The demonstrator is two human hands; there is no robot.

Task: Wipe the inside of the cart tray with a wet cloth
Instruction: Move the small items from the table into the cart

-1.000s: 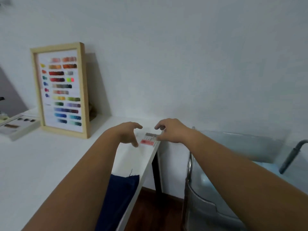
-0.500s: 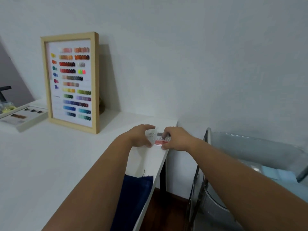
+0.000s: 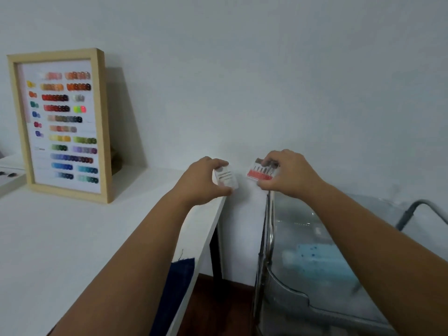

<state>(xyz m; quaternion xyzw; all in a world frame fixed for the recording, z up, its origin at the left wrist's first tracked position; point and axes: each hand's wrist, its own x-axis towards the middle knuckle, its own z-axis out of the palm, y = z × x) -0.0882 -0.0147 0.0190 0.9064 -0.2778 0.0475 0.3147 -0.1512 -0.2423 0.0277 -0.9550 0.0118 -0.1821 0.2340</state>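
Cart tray point(image 3: 315, 309): clear, see-through plastic with a rounded front lip, low on your right, just beside the white table point(image 3: 72, 238); a metal post runs up its near left corner.
Cloth point(image 3: 322, 263): a light blue cloth with darker blue speckles lies inside the tray, blurred, touched by neither hand.
Left hand point(image 3: 203, 181): your fingers and thumb are closed around a small clear lid point(image 3: 225, 178), held over the table's far right corner.
Right hand point(image 3: 288, 174): your fingertips pinch a little case with a red base point(image 3: 261, 172) holding a row of thin metal bits, above the tray's far left corner.
Gap: the lid and the case are apart.
Table extras: a wooden-framed colour chart point(image 3: 60, 124) leans on the wall; dark blue fabric point(image 3: 174, 294) hangs at the near edge.
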